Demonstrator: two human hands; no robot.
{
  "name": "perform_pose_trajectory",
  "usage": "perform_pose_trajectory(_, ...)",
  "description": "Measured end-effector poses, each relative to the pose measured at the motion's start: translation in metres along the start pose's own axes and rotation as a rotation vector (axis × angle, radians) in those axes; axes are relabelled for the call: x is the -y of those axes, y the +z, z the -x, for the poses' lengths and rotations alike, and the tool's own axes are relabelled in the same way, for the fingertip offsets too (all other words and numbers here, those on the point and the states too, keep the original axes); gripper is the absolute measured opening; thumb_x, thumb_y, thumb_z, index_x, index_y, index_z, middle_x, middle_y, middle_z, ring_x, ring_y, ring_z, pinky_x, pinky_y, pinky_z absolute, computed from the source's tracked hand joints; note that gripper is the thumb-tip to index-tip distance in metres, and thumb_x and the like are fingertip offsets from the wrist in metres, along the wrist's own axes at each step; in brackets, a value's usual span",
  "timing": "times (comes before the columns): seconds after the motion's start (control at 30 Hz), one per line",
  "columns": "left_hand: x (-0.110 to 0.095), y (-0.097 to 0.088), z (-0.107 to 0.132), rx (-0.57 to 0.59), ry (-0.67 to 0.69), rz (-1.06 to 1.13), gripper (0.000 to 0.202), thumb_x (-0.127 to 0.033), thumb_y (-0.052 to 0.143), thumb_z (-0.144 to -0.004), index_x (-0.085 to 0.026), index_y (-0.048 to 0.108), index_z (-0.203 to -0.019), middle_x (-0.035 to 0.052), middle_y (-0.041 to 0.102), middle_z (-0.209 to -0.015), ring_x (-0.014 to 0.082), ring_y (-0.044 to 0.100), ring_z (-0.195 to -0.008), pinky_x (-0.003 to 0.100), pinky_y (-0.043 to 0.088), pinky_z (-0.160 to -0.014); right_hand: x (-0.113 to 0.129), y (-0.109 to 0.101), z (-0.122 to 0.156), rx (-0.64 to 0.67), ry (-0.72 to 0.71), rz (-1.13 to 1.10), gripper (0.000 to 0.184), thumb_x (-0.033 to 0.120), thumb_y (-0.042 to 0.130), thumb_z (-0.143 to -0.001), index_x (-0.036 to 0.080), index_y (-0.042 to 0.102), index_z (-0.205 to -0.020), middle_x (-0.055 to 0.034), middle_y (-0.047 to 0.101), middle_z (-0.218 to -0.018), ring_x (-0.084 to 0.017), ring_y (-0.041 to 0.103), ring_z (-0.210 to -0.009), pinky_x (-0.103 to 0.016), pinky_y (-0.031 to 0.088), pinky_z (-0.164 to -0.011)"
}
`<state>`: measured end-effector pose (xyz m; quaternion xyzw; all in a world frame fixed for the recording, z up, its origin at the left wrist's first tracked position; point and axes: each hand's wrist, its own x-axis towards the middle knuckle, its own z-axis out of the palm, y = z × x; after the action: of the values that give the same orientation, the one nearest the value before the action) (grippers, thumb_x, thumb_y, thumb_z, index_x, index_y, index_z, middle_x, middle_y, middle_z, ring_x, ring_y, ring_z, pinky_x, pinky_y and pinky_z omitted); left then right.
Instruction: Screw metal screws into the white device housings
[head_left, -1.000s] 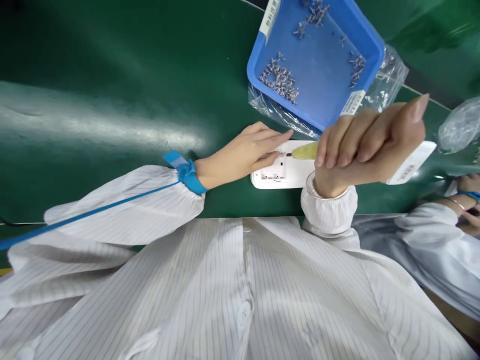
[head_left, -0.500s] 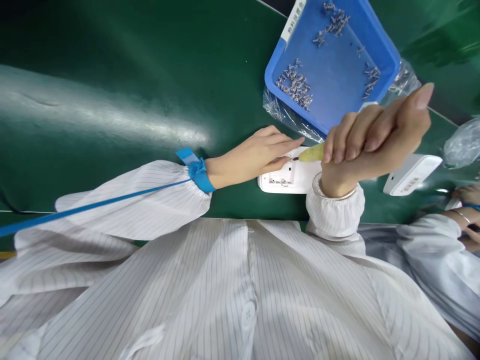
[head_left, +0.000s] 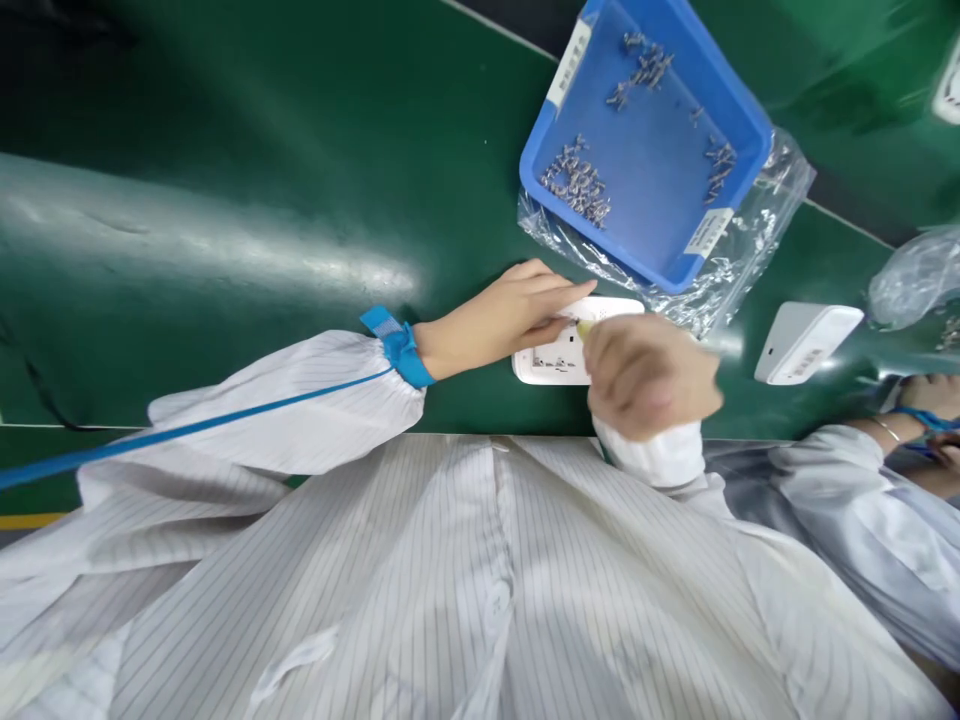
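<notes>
A white plastic housing [head_left: 559, 371] lies flat on the green bench, with small cutouts and metal parts on its face. My left hand [head_left: 525, 308] rests over its upper left part, index finger and thumb stretched out and apart, the thumb on the housing. My right hand [head_left: 649, 375], smeared by motion, is wrapped round a screwdriver with a yellow handle [head_left: 585, 327]. Only the handle's front end shows beside my left fingertips. The fist hides the housing's right part, and I cannot make out the screwdriver's tip.
Beyond my hands, a blue tray [head_left: 534, 150] with several piles of small screws [head_left: 577, 185] sits on clear plastic bags [head_left: 750, 260]. To the right stand another white housing [head_left: 806, 343] and a plastic bag [head_left: 911, 280]. A co-worker's hand [head_left: 930, 395] is at the right edge. A blue wrist-strap cord [head_left: 225, 421] runs along my left sleeve.
My right hand has come down and left with the screwdriver, and its fist has turned. My left hand stays on the housing. The whole view has shifted slightly.
</notes>
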<state>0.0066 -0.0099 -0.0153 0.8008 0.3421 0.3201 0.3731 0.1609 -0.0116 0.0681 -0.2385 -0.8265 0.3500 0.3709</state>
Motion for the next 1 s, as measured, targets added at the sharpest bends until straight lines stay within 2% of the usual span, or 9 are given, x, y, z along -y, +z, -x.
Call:
perform_pose_trajectory(0.07, 0.001, 0.001, 0.000, -0.013, 0.010, -0.010, 0.043, -0.034, 0.040, -0.101, -0.019, 0.044, -0.141, 0.0093, 0.065, -0.119, 0.0236, 0.056, -0.105, 0.041, 0.043, -0.096, 0.001, 0.003, 0.014, 0.032, -0.216, 0.021, 0.047, 0.032, 0.032, -0.099, 0.024, 0.031, -0.052, 0.0020, 0.037, -0.044, -0.013, 0.041, -0.041, -0.030, 0.036, -0.041)
perform_pose_trajectory(0.17, 0.002, 0.000, 0.001, -0.006, 0.026, -0.016, 0.043, -0.033, 0.042, -0.100, -0.017, 0.045, -0.140, 0.0103, 0.064, -0.121, 0.0220, 0.057, -0.106, 0.040, 0.042, -0.096, -0.007, 0.016, 0.024, -0.141, -0.394, 0.038, 0.047, 0.025, 0.035, -0.096, 0.023, 0.030, -0.049, 0.0032, 0.034, -0.043, -0.011, 0.036, -0.038, -0.028, 0.034, -0.037)
perform_pose_trajectory(0.3, -0.002, -0.001, 0.002, -0.003, 0.008, -0.028, 0.045, -0.030, 0.043, -0.099, -0.017, 0.043, -0.142, 0.0100, 0.064, -0.122, 0.0212, 0.055, -0.104, 0.039, 0.043, -0.095, -0.011, 0.025, 0.028, -0.514, -0.362, 0.040, 0.051, 0.029, 0.030, -0.096, 0.022, 0.022, -0.047, 0.0045, 0.030, -0.038, -0.010, 0.032, -0.030, -0.027, 0.036, -0.033)
perform_pose_trajectory(0.4, -0.006, -0.001, 0.003, -0.009, -0.057, -0.078, 0.046, -0.026, 0.046, -0.097, -0.016, 0.045, -0.142, 0.0101, 0.062, -0.127, 0.0219, 0.053, -0.107, 0.041, 0.044, -0.098, 0.003, 0.018, 0.033, -0.711, -0.382, 0.086, 0.052, 0.031, 0.029, -0.096, 0.021, 0.017, -0.047, 0.0062, 0.024, -0.032, -0.009, 0.026, -0.023, -0.026, 0.034, -0.028)
perform_pose_trajectory(0.53, -0.009, 0.000, 0.002, -0.047, -0.101, -0.088, 0.045, -0.027, 0.050, -0.095, -0.014, 0.051, -0.138, 0.0095, 0.064, -0.126, 0.0212, 0.054, -0.107, 0.039, 0.045, -0.099, 0.021, 0.002, 0.036, -0.903, -0.253, 0.072, 0.049, 0.027, 0.026, -0.095, 0.021, 0.014, -0.048, 0.0074, 0.015, -0.027, -0.008, 0.018, -0.017, -0.022, 0.025, -0.021)
perform_pose_trajectory(0.67, -0.009, -0.002, 0.002, -0.043, -0.096, -0.073, 0.043, -0.030, 0.050, -0.096, -0.017, 0.052, -0.138, 0.0093, 0.065, -0.125, 0.0205, 0.056, -0.105, 0.039, 0.046, -0.096, 0.017, -0.003, 0.022, -0.865, -0.210, -0.220, 0.047, 0.023, 0.032, -0.095, 0.022, 0.021, -0.049, 0.0090, 0.021, -0.029, -0.006, 0.024, -0.017, -0.016, 0.029, -0.022)
perform_pose_trajectory(0.77, -0.010, -0.004, 0.001, -0.025, -0.110, -0.059, 0.044, -0.032, 0.048, -0.097, -0.020, 0.050, -0.139, 0.0085, 0.067, -0.120, 0.0205, 0.058, -0.104, 0.041, 0.045, -0.096, 0.006, 0.000, 0.002, -0.820, -0.112, -0.217, 0.051, 0.027, 0.035, -0.097, 0.023, 0.018, -0.049, 0.0096, 0.019, -0.031, -0.005, 0.023, -0.019, -0.015, 0.027, -0.023)
perform_pose_trajectory(0.87, -0.010, -0.006, 0.001, 0.000, -0.125, -0.063, 0.045, -0.034, 0.046, -0.097, -0.020, 0.050, -0.140, 0.0079, 0.069, -0.110, 0.0218, 0.059, -0.103, 0.043, 0.044, -0.097, -0.006, 0.001, -0.014, -0.828, 0.081, -0.269, 0.057, 0.039, 0.035, -0.099, 0.024, 0.016, -0.047, 0.0086, 0.016, -0.032, -0.006, 0.019, -0.021, -0.021, 0.022, -0.022)
perform_pose_trajectory(1.0, -0.011, -0.008, -0.001, 0.042, -0.118, -0.070, 0.043, -0.034, 0.044, -0.097, -0.017, 0.055, -0.135, 0.0092, 0.068, -0.112, 0.0224, 0.058, -0.105, 0.042, 0.043, -0.097, -0.020, 0.003, -0.018, -0.631, 0.256, -0.189, 0.060, 0.060, 0.022, -0.097, 0.026, 0.013, -0.049, 0.0049, 0.015, -0.035, -0.011, 0.023, -0.028, -0.031, 0.029, -0.031)
